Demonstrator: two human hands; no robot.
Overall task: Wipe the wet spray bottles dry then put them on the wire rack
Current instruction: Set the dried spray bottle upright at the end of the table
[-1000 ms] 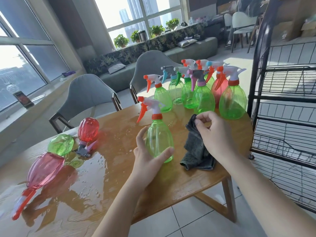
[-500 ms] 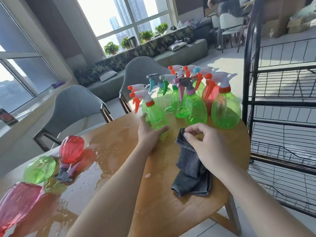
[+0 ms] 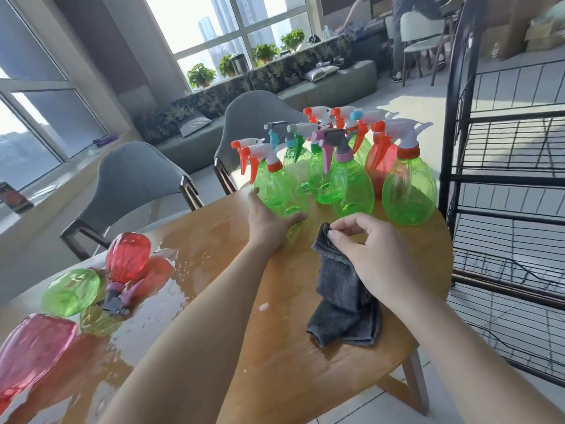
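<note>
Green plastic fills the far right corner of the wooden table (image 3: 284, 371), where upright spray bottles crowd together near the edge. The left hand (image 3: 269, 223) cups the nearest green spray bottle (image 3: 282, 191), thumb and fingers curved round its lower body as it stands touching the cluster (image 3: 351, 166) behind it. Just beside it, the right hand (image 3: 370, 255) pinches the top fold of a grey cloth (image 3: 344, 298) between thumb and forefinger; the cloth's lower end lies on the table near the front edge. Bare dry wood lies between the cloth and that edge. Along the left side the tabletop is wet, and there a red bottle (image 3: 128, 257), a green bottle (image 3: 70, 292) and a pink bottle (image 3: 33, 353) lie on their sides. The black wire rack (image 3: 504, 179) stands just beside the table's right edge, its shelves open toward the table.
</note>
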